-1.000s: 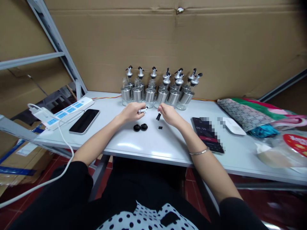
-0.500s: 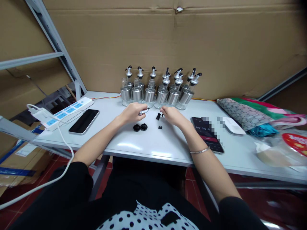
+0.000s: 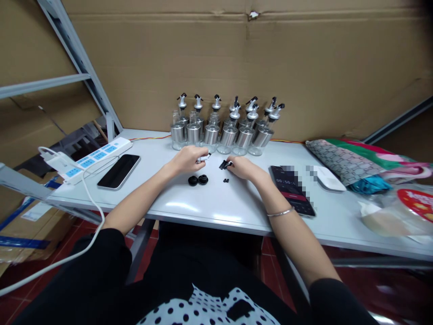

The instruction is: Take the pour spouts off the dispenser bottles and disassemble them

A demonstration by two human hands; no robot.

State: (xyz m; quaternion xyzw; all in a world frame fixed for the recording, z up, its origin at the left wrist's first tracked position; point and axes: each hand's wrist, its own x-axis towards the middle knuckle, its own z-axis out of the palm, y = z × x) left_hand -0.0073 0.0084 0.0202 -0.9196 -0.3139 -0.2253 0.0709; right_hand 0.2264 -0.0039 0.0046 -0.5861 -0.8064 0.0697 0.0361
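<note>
The black pieces (image 3: pixel 223 165) look plastic, the bottle sleeves (image 3: pixel 211 135) shiny metal, the tabletop (image 3: pixel 206 197) glossy.

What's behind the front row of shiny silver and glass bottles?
More glass bottles with silver bands and black-tipped silver pourers, then a brown cardboard sheet. The front bottles mostly cover the back ones' lower parts, so those can't be seen fully.

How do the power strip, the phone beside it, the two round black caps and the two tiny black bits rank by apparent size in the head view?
1. Power strip
2. Phone
3. Round black caps, looking alike
4. Tiny black bits
</note>
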